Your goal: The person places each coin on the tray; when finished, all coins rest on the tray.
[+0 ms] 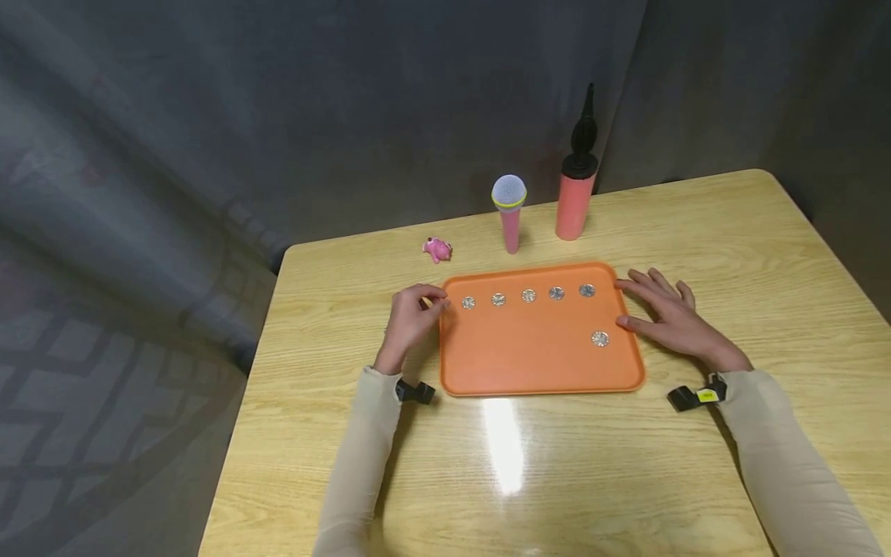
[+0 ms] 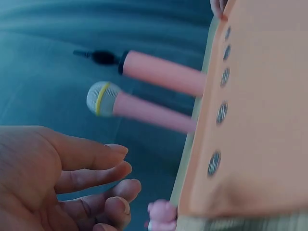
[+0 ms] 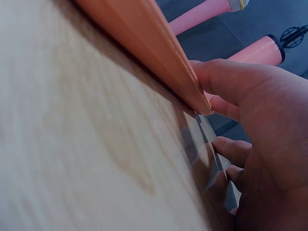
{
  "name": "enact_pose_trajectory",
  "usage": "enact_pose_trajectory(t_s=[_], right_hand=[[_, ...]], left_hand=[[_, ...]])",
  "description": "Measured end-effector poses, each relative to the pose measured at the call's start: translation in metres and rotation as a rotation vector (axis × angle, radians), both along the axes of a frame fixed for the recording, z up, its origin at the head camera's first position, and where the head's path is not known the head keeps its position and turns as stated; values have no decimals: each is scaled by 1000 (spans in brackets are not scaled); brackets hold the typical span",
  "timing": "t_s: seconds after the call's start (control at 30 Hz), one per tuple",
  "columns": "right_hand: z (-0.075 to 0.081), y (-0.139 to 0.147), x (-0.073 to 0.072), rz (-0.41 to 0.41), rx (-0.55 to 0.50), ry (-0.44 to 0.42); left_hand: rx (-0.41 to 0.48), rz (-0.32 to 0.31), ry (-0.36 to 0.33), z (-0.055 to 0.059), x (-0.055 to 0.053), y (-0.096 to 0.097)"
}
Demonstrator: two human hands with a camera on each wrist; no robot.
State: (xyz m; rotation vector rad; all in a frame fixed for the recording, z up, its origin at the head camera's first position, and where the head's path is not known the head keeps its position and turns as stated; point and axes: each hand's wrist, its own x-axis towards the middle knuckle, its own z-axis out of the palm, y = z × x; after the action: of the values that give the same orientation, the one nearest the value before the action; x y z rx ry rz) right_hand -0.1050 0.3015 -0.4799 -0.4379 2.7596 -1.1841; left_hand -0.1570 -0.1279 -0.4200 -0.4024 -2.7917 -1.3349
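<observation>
One orange tray [image 1: 529, 365] bearing six silver discs [image 1: 529, 295] sits mid-frame between the left hand [image 1: 412, 317] — empty, fingers loosely bent beside the rim — and the right hand [image 1: 677, 321], fingers spread, touching the opposite edge.

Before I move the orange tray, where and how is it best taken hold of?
I'd take the orange tray near the middle of both short side rims, coming from outside left and right together. It is a wide, shallow rectangle with a raised edge, and six silver discs lie on its flat floor, so opposed holds should help keep it level.
</observation>
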Motion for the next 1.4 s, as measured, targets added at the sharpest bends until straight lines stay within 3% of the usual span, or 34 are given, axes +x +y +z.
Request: enact_pose_trajectory(t_s=[0.27, 0.53, 0.87, 1.13, 1.4], right_hand=[[2, 0, 0, -17, 13, -7], [-1, 0, 1, -7, 4, -4], [1, -1, -1, -19, 14, -23], [0, -1, 0, -17, 12, -18], [0, -2, 0, -14, 6, -14]], left_hand=[[31, 121, -49, -2, -2, -40], [61, 229, -83, -12, -4, -67], [23, 303, -140, -26, -4, -96], [-25, 246, -291, -38, 2, -110], [-74, 204, -242, -43, 4, -110]])
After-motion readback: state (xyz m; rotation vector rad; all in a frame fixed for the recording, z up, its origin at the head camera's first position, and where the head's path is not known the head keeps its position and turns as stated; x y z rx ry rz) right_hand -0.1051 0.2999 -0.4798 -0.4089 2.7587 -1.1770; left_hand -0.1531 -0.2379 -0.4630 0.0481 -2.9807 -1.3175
